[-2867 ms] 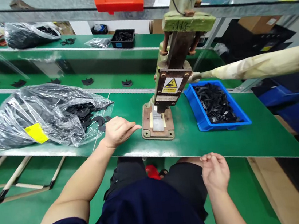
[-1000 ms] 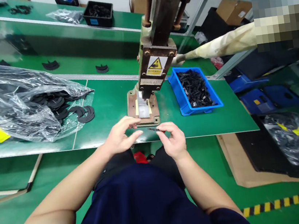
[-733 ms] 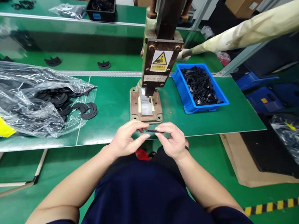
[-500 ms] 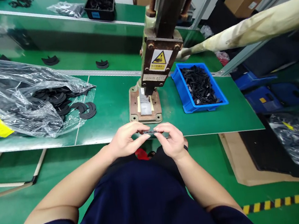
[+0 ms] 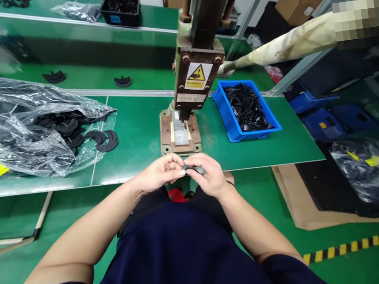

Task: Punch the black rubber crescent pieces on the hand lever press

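Observation:
My left hand [image 5: 158, 173] and my right hand [image 5: 210, 174] meet in front of the press at the bench's near edge. Between their fingertips is a small dark part [image 5: 198, 170], mostly hidden by the fingers. Both hands are closed in a pinch on it. Just beyond them stands the press [image 5: 194, 74], with a yellow warning label. Its base plate [image 5: 165, 138] carries a pale metal block [image 5: 181, 136] below the ram.
A blue bin [image 5: 228, 125] of small black pieces stands right of the press. On the left lies a clear plastic bag [image 5: 37, 155] of black curved pieces, some spilling out [image 5: 107, 141]. Two curved pieces [image 5: 123, 81] [image 5: 54, 77] lie on the strip behind. A black bin [image 5: 122, 18] stands farther back.
My hands have drawn closer together, and the dark part, earlier level and visible between the fingertips, is now turned and more covered. The view has shifted slightly to the right.

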A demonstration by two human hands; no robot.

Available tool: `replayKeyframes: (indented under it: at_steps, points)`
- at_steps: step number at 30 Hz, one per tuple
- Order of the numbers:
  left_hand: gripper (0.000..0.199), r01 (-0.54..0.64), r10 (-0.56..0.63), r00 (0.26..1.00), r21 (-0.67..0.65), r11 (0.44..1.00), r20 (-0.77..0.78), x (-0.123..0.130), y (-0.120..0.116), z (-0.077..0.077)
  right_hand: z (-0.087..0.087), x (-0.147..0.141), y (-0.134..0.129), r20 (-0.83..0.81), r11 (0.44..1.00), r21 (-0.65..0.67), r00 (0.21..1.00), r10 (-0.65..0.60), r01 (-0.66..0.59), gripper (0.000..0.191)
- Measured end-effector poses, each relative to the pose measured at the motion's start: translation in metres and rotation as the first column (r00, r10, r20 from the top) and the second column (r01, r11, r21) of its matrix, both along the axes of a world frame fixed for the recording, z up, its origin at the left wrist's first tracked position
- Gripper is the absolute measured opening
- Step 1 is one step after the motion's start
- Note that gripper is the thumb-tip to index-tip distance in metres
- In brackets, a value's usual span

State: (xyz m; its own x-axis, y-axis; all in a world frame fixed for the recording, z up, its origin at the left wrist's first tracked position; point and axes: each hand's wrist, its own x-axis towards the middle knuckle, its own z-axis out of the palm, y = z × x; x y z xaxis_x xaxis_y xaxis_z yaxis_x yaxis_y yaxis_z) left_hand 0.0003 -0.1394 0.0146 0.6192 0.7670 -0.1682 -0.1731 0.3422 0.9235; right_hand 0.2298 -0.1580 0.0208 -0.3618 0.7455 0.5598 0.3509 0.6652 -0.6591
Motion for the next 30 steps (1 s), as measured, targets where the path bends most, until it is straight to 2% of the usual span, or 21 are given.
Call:
replayKeyframes:
  at_steps: [3, 5, 7, 9, 12, 15, 18, 20, 22, 25, 27, 30]
  points:
    - [0.045, -0.130, 0.133, 0.991, 0.110, 0.985, -0.024, -0.005, 0.013, -0.006, 0.006, 0.007, 0.001, -0.005, 0.997, 0.008, 0.997, -0.076, 0.076, 0.034]
    - [0.044, -0.262, 0.280, 0.958, 0.223, 0.939, -0.055, -0.011, 0.027, -0.010, 0.012, 0.018, 0.007, -0.027, 0.989, 0.023, 0.989, -0.148, 0.149, 0.035]
    - [0.037, -0.375, 0.434, 0.896, 0.363, 0.853, -0.095, -0.017, 0.045, -0.015, 0.024, 0.030, 0.018, -0.079, 0.970, 0.047, 0.969, -0.234, 0.238, 0.031]
    - [0.031, -0.420, 0.564, 0.812, 0.520, 0.744, -0.152, -0.020, 0.063, -0.020, 0.044, 0.041, 0.034, -0.176, 0.941, 0.088, 0.934, -0.310, 0.328, 0.027]
    - [0.026, -0.324, 0.672, 0.695, 0.722, 0.612, -0.257, -0.018, 0.090, -0.024, 0.096, 0.045, 0.057, -0.341, 0.884, 0.201, 0.876, -0.339, 0.421, 0.036]
    - [0.023, -0.124, 0.688, 0.645, 0.843, 0.523, -0.332, -0.009, 0.111, -0.024, 0.161, 0.036, 0.067, -0.436, 0.842, 0.349, 0.866, -0.242, 0.411, 0.054]
    - [0.023, 0.062, 0.675, 0.629, 0.891, 0.450, -0.385, 0.000, 0.125, -0.023, 0.212, 0.023, 0.065, -0.435, 0.857, 0.415, 0.894, -0.109, 0.306, 0.054]
    - [0.026, 0.157, 0.658, 0.631, 0.898, 0.411, -0.411, 0.003, 0.130, -0.022, 0.227, 0.019, 0.065, -0.394, 0.880, 0.393, 0.914, -0.101, 0.266, 0.050]
    - [0.028, 0.228, 0.634, 0.642, 0.897, 0.379, -0.431, 0.005, 0.134, -0.021, 0.230, 0.021, 0.068, -0.376, 0.903, 0.354, 0.921, -0.102, 0.244, 0.045]
    - [0.028, 0.268, 0.609, 0.655, 0.891, 0.366, -0.447, 0.005, 0.136, -0.019, 0.218, 0.029, 0.072, -0.357, 0.936, 0.324, 0.934, -0.015, 0.139, 0.042]
    - [0.028, 0.265, 0.597, 0.666, 0.890, 0.371, -0.447, 0.004, 0.136, -0.018, 0.203, 0.033, 0.071, -0.296, 0.945, 0.317, 0.955, 0.014, 0.084, 0.036]
    - [0.027, 0.251, 0.595, 0.678, 0.897, 0.364, -0.431, 0.003, 0.134, -0.018, 0.169, 0.035, 0.065, -0.225, 0.930, 0.342, 0.972, -0.059, 0.136, 0.037]
